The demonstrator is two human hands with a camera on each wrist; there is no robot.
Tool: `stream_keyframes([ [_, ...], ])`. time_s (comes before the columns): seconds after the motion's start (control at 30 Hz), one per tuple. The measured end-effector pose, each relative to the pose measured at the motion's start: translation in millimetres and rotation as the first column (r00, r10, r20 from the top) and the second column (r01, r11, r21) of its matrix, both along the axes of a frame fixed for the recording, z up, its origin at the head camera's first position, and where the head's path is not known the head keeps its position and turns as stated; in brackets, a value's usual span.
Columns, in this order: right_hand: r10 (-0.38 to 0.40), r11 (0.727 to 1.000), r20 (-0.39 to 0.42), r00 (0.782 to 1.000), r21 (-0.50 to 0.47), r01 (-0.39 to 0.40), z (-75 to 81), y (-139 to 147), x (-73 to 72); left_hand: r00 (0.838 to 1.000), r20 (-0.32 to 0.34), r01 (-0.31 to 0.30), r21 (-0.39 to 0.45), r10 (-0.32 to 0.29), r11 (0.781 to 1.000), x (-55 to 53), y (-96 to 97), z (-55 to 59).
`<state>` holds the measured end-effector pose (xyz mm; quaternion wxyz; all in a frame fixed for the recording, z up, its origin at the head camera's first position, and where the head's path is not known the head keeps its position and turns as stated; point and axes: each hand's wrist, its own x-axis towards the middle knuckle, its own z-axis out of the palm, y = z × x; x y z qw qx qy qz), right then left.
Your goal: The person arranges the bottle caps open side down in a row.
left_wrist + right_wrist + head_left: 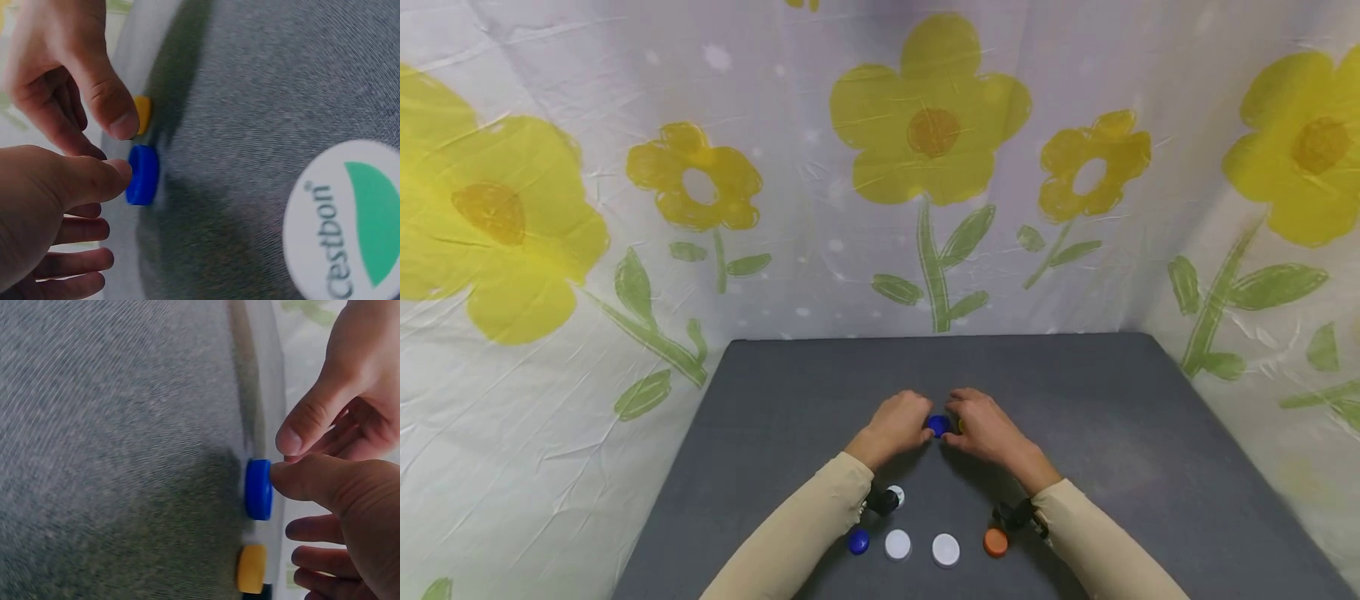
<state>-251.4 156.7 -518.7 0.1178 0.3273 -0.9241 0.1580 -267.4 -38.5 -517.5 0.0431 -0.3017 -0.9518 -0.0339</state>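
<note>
A blue bottle cap lies on the dark grey table between my two hands. My left hand is at its left, and the left thumb overlaps the cap's edge in the left wrist view. From the other side comes my right hand, its thumb right at the blue cap's top. The remaining fingers of both hands are loosely bent and spread. Beside the blue cap sits a yellow bottle cap, mostly covered by the right hand in the head view.
Nearer me stand a second blue cap, two white caps, one being this white cap, and an orange cap. A white cap printed "Cestbon" lies by the left wrist. Behind the table hangs a flowered curtain.
</note>
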Motion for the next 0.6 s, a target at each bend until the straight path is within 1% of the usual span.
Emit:
stream_keyframes([
  [0.07, 0.008, 1.000, 0.017, 1.000, -0.008, -0.008, -3.3, -0.2, -1.9, 1.000, -0.009, -0.001, -0.014, 0.000, 1.000, -0.7, 1.8, -3.4],
  [0.23, 0.001, 1.000, 0.051, 0.999, 0.007, -0.001, -11.7, -1.6, -4.9, 1.000, -0.031, 0.003, -0.060, -0.005, 0.998, -3.2, 4.2, -10.5],
  [0.33, -0.001, 1.000, 0.058, 0.998, 0.012, 0.000, -16.8, -2.4, -6.2, 1.000, -0.030, 0.002, -0.081, -0.005, 0.997, -4.3, 4.0, -14.2],
  [0.4, 0.000, 1.000, 0.065, 0.998, 0.000, 0.000, -19.0, -2.8, -6.5, 1.000, -0.030, 0.002, -0.081, -0.004, 0.997, -4.6, 3.7, -15.8],
  [0.6, -0.008, 1.000, 0.044, 0.999, -0.018, 0.009, -21.7, -3.3, -7.4, 1.000, -0.031, 0.000, -0.057, -0.001, 0.998, -4.7, 4.0, -18.5],
])
